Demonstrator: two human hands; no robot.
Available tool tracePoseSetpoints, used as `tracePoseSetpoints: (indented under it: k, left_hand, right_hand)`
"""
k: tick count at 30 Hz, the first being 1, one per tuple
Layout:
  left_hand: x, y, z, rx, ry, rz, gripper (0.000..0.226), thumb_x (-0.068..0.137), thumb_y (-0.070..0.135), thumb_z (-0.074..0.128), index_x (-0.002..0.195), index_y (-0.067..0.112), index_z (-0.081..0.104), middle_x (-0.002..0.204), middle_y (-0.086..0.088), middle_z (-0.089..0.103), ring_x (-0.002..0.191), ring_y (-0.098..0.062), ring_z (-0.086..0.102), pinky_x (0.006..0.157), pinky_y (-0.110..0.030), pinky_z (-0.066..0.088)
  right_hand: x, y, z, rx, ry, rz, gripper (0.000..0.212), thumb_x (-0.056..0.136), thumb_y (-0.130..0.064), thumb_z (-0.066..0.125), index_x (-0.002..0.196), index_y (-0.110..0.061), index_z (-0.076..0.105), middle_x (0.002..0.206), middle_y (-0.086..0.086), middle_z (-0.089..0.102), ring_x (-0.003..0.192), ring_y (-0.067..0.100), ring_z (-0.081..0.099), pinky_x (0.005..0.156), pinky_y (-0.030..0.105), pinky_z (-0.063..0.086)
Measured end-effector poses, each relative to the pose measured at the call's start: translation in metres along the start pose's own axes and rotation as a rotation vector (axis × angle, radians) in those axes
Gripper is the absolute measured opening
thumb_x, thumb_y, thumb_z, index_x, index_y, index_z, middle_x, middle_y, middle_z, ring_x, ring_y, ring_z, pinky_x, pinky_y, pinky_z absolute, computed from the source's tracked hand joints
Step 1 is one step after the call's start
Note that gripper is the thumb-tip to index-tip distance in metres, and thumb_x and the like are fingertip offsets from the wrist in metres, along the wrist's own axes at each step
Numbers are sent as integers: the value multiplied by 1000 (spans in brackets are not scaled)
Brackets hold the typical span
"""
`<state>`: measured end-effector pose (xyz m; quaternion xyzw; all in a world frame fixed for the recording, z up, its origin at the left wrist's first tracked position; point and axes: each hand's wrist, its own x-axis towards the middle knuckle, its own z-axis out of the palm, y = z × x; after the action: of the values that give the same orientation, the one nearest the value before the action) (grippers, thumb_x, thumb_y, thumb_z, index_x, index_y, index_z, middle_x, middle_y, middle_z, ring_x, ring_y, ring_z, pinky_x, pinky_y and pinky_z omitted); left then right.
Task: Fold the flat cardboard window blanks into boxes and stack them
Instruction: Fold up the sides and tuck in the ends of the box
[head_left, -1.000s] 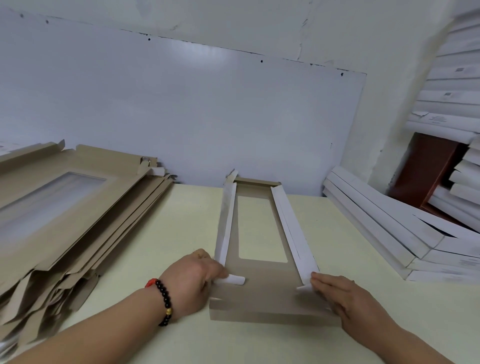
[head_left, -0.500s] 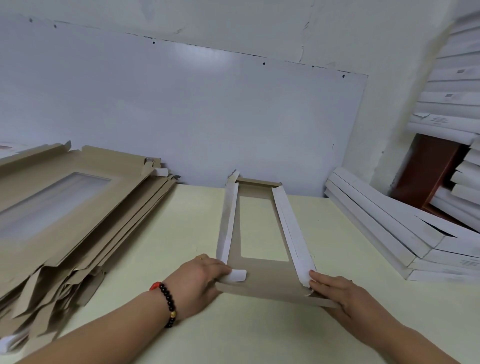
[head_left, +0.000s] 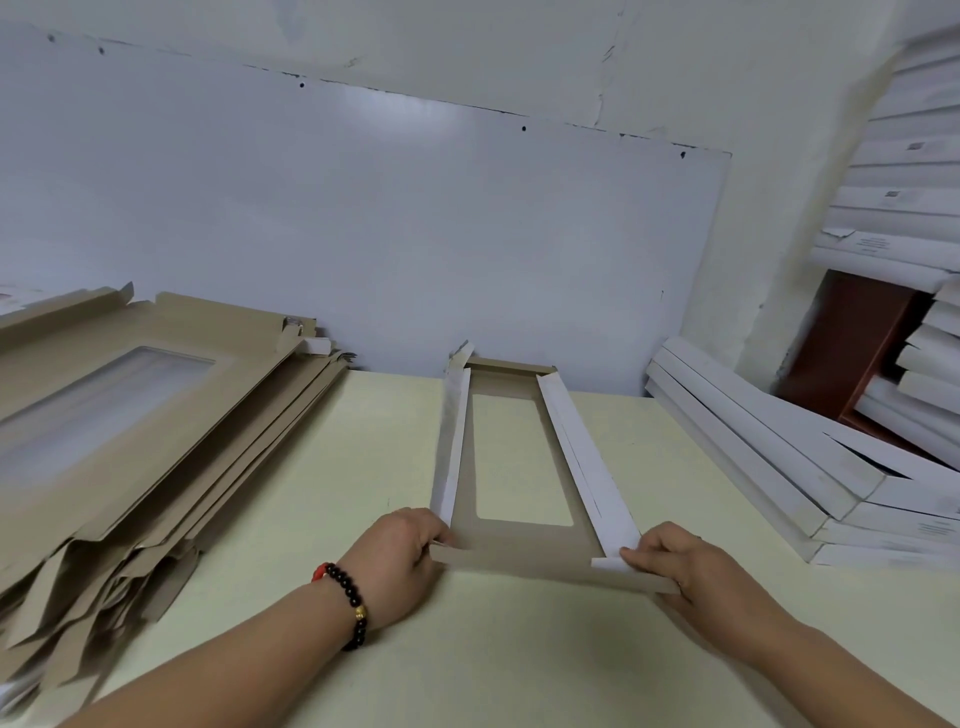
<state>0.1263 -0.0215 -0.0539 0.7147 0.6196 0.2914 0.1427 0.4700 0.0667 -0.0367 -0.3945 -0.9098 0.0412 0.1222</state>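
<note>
Both hands pinched the near end flap of the blank (head_left: 519, 551) — the left hand (head_left: 400, 558) at its left corner, the right hand (head_left: 691, 571) at its right, equally near. The blank's long axis ran straight away from them across the table (head_left: 467, 665), side walls raised. Flat blanks (head_left: 135, 415) were stacked on the left, finished white boxes (head_left: 769, 457) on the right.

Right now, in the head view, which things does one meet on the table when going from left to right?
Pile of flat brown blanks → left hand → blank being folded → right hand → stack of white folded boxes.
</note>
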Motion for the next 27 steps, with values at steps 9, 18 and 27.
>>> tracePoseSetpoints:
  k: [9, 18, 27]
  left_hand:
    - [4, 0, 4, -46, 49, -127, 23, 95, 28, 53, 83, 8, 57, 79, -4, 60, 70, -15, 50, 63, -22, 39]
    - [4, 5, 13, -152, 201, -145, 42, 92, 21, 58, 119, 27, 26, 70, 7, 53, 62, -6, 50, 58, -20, 37]
    - [3, -1, 15, 26, 186, -15, 20, 97, 25, 52, 111, 23, 67, 100, 10, 66, 96, -9, 57, 84, -19, 40]
  right_hand:
    - [7, -8, 13, 535, 199, 321, 35, 87, -8, 67, 92, -42, 72, 69, -13, 66, 61, 2, 59, 58, 10, 43]
    - [9, -18, 22, 583, 303, 455, 38, 88, -11, 63, 103, -34, 37, 59, 3, 56, 50, 6, 45, 54, 29, 39]
    - [7, -17, 22, 285, 264, 322, 18, 88, -15, 67, 99, -29, 69, 78, -19, 62, 74, -4, 56, 67, 10, 39]
